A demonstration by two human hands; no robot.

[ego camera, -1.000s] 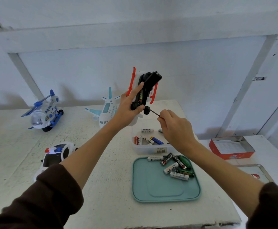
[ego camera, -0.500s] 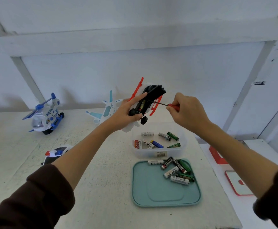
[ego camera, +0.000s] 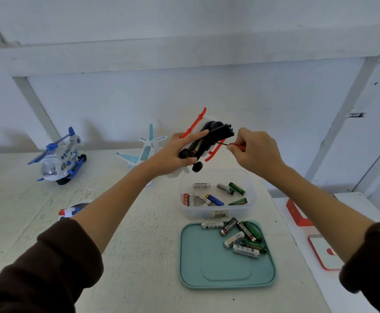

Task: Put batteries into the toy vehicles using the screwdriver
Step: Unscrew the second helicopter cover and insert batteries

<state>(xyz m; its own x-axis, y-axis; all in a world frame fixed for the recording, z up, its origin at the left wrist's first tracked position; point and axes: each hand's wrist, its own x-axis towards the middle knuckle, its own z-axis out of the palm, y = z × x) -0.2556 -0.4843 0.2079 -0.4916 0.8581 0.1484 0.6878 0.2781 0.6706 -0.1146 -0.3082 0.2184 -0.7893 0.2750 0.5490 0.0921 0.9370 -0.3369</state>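
My left hand [ego camera: 175,152] grips a red-and-white toy vehicle [ego camera: 203,143] turned belly-up above the table, its black battery bay showing a battery inside and the black cover half lifted. My right hand [ego camera: 255,152] pinches a small red-handled screwdriver [ego camera: 230,144], whose thin shaft points left into the toy's underside. Loose batteries [ego camera: 243,237] lie on a teal tray [ego camera: 209,269] below. More batteries [ego camera: 213,195] sit in a clear plastic tub [ego camera: 253,199] behind the tray.
On the white table stand a blue-and-white toy helicopter [ego camera: 60,159] at the left, a pale blue toy plane [ego camera: 147,151] behind my left hand, and a police car [ego camera: 71,211] partly hidden by my left forearm. Red tins [ego camera: 320,249] lie at the right.
My right hand rose from below the toy to its right side and now holds the screwdriver level against the underside. The toy has tilted lower and further to the right.
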